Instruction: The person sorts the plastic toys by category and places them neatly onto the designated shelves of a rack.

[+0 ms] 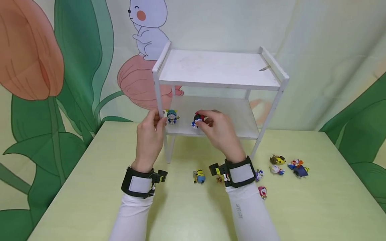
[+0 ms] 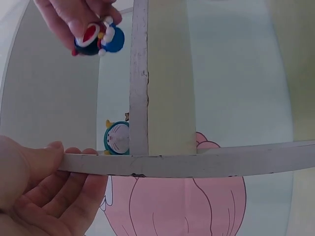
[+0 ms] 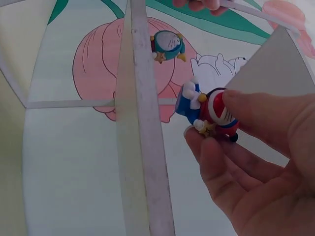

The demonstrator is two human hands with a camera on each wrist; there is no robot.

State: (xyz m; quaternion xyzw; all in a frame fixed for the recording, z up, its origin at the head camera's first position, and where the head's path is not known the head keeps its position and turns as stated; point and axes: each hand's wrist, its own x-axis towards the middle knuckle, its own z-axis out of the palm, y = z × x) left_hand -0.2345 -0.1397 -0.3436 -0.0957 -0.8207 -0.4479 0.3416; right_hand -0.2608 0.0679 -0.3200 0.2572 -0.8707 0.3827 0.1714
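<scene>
A white two-tier shelf [image 1: 220,68] stands on the table. My left hand [image 1: 149,139] grips its front left post [image 2: 197,166], thumb on one side and fingers on the other. My right hand [image 1: 220,132] pinches a small Doraemon figurine [image 3: 211,108] with a red-and-dark head, blue body and yellow star, by its head. In the head view it is over the lower board [image 1: 229,112], near the front edge; whether it touches the board I cannot tell. A second figurine [image 1: 172,116] in a teal hood with yellow tips stands upright on that board, beside the left post.
On the table [image 1: 90,201] before the shelf lie a blue-and-yellow figurine [image 1: 199,176] and a small brown one [image 1: 219,179], partly hidden by the right wrist strap. Several more, including a red-hooded figurine [image 1: 262,192] and a yellow-brown one [image 1: 277,159], lie at the right.
</scene>
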